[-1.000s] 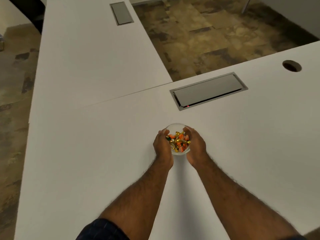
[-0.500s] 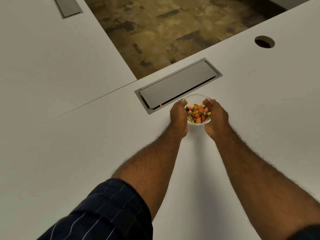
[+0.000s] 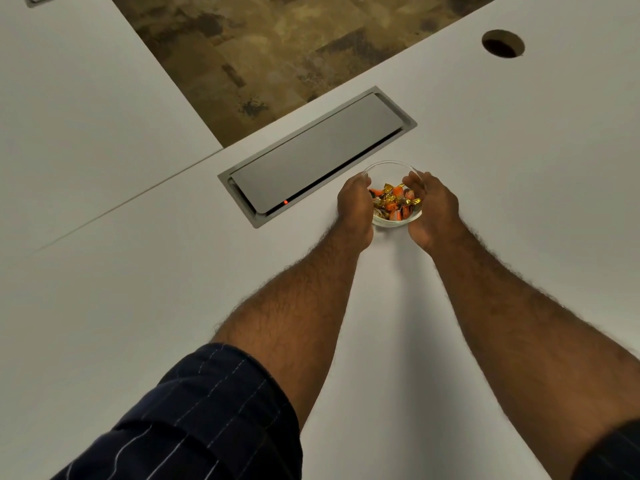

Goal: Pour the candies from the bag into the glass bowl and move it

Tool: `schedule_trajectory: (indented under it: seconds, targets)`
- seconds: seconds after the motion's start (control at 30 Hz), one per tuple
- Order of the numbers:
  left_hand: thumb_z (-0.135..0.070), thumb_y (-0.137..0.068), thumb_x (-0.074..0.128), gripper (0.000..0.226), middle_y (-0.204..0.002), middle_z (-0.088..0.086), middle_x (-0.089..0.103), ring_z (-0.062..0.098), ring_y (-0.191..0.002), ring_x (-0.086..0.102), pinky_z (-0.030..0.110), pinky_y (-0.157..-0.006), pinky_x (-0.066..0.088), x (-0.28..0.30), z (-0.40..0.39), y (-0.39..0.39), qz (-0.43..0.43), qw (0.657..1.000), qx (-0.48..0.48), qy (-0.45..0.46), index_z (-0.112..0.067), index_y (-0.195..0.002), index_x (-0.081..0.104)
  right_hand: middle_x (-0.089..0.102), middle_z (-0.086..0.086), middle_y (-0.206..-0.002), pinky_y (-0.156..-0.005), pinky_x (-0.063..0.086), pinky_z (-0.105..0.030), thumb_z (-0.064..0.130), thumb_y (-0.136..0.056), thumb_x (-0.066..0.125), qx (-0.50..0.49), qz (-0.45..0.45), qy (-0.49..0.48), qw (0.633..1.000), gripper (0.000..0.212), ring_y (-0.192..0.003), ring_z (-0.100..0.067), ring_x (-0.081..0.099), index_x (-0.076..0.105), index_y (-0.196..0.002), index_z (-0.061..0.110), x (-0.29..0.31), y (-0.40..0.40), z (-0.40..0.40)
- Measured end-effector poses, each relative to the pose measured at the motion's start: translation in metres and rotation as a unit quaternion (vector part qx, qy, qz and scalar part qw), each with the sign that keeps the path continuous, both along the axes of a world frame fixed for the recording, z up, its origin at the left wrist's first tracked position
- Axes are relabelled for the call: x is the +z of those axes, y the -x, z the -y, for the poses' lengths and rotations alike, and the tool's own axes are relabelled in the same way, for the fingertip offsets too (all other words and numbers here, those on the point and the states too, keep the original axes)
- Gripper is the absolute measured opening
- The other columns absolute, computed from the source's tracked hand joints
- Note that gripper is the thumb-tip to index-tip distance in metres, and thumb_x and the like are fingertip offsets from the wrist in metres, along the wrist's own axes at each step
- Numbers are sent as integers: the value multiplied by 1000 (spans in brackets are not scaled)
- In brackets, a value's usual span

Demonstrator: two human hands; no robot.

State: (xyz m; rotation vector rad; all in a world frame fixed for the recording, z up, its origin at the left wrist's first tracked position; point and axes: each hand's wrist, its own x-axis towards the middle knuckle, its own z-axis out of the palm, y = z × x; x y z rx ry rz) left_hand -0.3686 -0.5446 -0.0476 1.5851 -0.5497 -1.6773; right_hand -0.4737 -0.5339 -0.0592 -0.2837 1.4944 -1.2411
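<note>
A small clear glass bowl [image 3: 388,167] sits on the white table [image 3: 519,174], just in front of the grey cable hatch. It holds several wrapped candies [image 3: 393,204] in orange and gold. My left hand [image 3: 355,211] cups the bowl's left side and my right hand [image 3: 433,211] cups its right side, with fingertips over the rim. Both arms stretch far forward. No bag is in view.
A grey metal cable hatch [image 3: 317,152] with a small red light [image 3: 285,202] lies flush in the table, left of and behind the bowl. A round cable hole [image 3: 503,43] is at the far right. The table edge and mottled floor [image 3: 277,39] lie beyond.
Both hands have carried the bowl forward across the table, from the open middle to a spot right beside the cable hatch. The grip on the bowl is unchanged.
</note>
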Motion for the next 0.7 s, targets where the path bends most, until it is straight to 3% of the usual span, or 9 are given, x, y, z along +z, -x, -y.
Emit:
schedule_trajectory:
  seconds: [0.1,0.2,0.3,0.4,0.5,0.7]
  targets:
    - [-24,-101,36,38,-137,9,56,15,-103,48,29,-83,40,-3,2,2,23,1000,-7,11,-10,-131,56,66,-2,-121,-105,47,-42,28,-99,47,6,-17,-6,1000,19,-113,-21,60,62,-106,18,-4,0,2]
    - [-27,-102,33,42,-143,9,50,17,-108,47,29,-86,38,-1,0,0,23,999,-32,2,-12,-137,50,59,-2,-136,-110,41,-44,37,-101,40,21,-39,-16,999,35,-127,-23,52,56,-126,19,-4,1,2]
    - [-33,-103,29,47,-152,9,39,25,-133,42,33,-101,37,11,-6,-2,25,997,-66,-1,-16,-146,36,40,-2,-154,-117,28,-45,50,-100,28,49,-111,-34,992,53,-141,-24,36,37,-145,21,2,-2,0]
    - [-39,-103,28,51,-156,9,31,28,-140,36,41,-109,36,27,-16,-5,53,995,-85,18,-23,-150,23,31,-3,-158,-113,28,-41,55,-99,25,73,-171,-29,982,59,-142,-23,33,27,-149,24,11,-7,-7]
    - [-41,-101,33,56,-157,9,30,28,-139,38,41,-105,39,47,-28,-13,68,992,-92,50,-24,-153,17,36,-5,-155,-106,35,-37,59,-96,30,98,-225,-13,969,63,-137,-23,41,30,-148,24,29,-12,-17]
    - [-47,-99,34,63,-162,5,19,27,-147,26,44,-115,28,103,-52,-27,167,967,-137,138,-21,-153,17,46,-6,-149,-112,38,-47,62,-92,37,154,-324,53,932,64,-134,-25,45,45,-140,21,93,-30,-32]
